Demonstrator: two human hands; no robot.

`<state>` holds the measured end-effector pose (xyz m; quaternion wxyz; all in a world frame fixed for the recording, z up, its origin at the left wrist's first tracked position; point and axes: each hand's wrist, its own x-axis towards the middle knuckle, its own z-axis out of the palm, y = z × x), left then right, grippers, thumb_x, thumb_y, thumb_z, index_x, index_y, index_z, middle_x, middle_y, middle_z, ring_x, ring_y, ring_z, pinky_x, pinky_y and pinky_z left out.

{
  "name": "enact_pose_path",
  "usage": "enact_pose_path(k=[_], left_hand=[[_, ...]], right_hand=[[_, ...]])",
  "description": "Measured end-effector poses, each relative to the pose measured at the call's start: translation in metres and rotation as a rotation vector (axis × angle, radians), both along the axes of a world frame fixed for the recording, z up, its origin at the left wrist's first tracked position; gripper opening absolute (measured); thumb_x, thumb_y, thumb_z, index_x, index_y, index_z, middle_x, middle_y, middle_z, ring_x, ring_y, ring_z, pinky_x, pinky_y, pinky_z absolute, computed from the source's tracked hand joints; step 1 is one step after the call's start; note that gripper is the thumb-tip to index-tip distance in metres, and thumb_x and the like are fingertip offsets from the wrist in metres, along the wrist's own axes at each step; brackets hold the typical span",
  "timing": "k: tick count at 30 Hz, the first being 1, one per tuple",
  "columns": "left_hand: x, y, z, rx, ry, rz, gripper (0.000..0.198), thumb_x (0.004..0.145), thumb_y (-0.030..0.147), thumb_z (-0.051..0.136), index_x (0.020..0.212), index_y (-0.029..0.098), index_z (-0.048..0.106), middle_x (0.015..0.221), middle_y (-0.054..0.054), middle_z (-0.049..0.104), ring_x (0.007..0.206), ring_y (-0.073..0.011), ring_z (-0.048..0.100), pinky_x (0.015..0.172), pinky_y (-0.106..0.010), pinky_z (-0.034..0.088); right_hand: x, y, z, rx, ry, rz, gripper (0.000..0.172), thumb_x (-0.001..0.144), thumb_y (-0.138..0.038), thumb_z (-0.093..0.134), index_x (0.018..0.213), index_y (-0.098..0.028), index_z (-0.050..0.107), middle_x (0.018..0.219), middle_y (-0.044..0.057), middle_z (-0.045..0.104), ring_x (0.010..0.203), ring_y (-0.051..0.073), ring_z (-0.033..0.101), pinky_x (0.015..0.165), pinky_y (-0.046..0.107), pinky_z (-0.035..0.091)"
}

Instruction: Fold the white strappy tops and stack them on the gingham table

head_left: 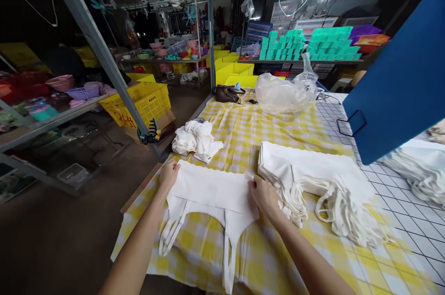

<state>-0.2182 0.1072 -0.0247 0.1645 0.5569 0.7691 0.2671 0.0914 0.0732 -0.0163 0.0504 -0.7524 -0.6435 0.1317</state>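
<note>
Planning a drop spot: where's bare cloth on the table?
Widest patch: checked cloth between crumpled pile, handbag, plastic bag and stack, beyond the garment. Smaller: near edge, between garment and right forearm. Crowded: garment's ends, with left hand by the pile and right hand by the stack.

Head camera: worn on the person's head, looking forward and down from above the near end of the checked cloth [205,239].
Forearms [139,239]: close to the lens, entering at the bottom edge and leading up to the left hand [169,175] and right hand [264,193], near the middle.
Metal post [90,31]: slanting across the upper left.
Blue panel [399,68]: at the right, cutting off part of the view behind it.
Turquoise boxes [330,45]: far off, facing the camera in the upper right.
</note>
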Motion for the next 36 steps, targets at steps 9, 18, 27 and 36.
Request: enact_pose_path(k=[9,18,27,36], left_hand=[[0.015,-0.001,-0.003,-0.058,0.23,0.057,0.021,0.084,0.032,0.046,0.085,0.018,0.063,0.08,-0.009,0.068,0.078,-0.0223,0.062,0.061,-0.027,0.037],[0.016,-0.001,-0.006,-0.07,0.257,0.108,0.024,0.084,0.036,0.046,0.084,0.019,0.062,0.085,-0.011,0.068,0.08,-0.0259,0.062,0.061,-0.03,0.04],[0.009,-0.004,-0.004,-0.116,0.185,0.119,0.013,0.072,0.026,0.06,0.082,0.016,0.064,0.083,-0.009,0.069,0.08,-0.0222,0.064,0.065,-0.027,0.043],[-0.003,-0.008,-0.002,-0.096,0.096,0.161,0.026,0.065,0.013,0.059,0.091,0.015,0.061,0.078,-0.007,0.069,0.074,-0.0213,0.065,0.065,-0.028,0.045]], right_hand=[[0.001,0.002,-0.007,0.02,-0.036,-0.018,0.03,0.088,-0.031,0.038,0.092,-0.016,0.063,0.091,0.012,0.069,0.085,0.025,0.065,0.067,0.03,0.041],[0.001,0.003,-0.004,-0.013,-0.005,-0.052,0.03,0.089,-0.031,0.037,0.093,-0.014,0.062,0.092,0.015,0.068,0.087,0.027,0.064,0.068,0.032,0.042],[0.005,0.002,-0.011,0.017,0.021,-0.029,0.029,0.089,-0.034,0.038,0.094,-0.017,0.06,0.09,0.013,0.068,0.085,0.025,0.064,0.069,0.031,0.042],[0.008,0.003,-0.014,0.029,0.036,-0.038,0.03,0.089,-0.031,0.036,0.094,-0.016,0.061,0.088,0.013,0.068,0.085,0.024,0.064,0.069,0.031,0.04]])
